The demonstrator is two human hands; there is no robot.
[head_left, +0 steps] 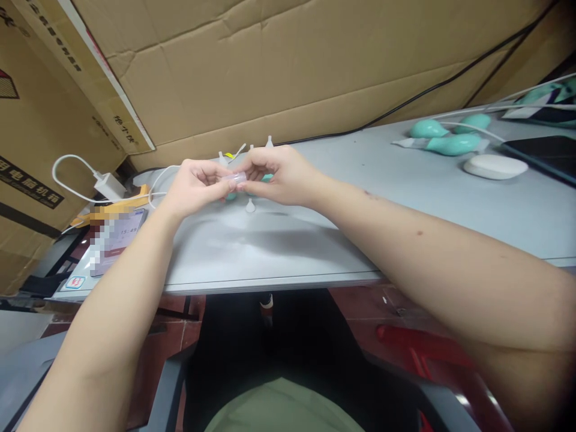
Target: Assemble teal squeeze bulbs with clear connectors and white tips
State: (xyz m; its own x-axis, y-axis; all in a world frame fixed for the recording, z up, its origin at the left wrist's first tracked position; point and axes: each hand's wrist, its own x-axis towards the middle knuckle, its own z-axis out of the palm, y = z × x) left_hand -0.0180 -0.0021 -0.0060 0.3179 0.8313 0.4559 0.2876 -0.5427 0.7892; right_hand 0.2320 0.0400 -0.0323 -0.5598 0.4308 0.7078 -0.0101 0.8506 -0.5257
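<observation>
Small translucent cylindrical tube (235,178), plastic-looking, held over smooth grey table (288,258); fingers of left hand (194,185) and right hand (282,174) pinch opposite ends. White cone-shaped piece (250,206) nearby. Rounded teal bulbs (455,144) off right; creased brown cardboard (288,72) behind.

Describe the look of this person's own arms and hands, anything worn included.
Both the left hand and right hand are bare: no gloves, rings or watch show. The left forearm and right forearm are uncovered, with no sleeves in view. A few small spots mark the right forearm.
</observation>
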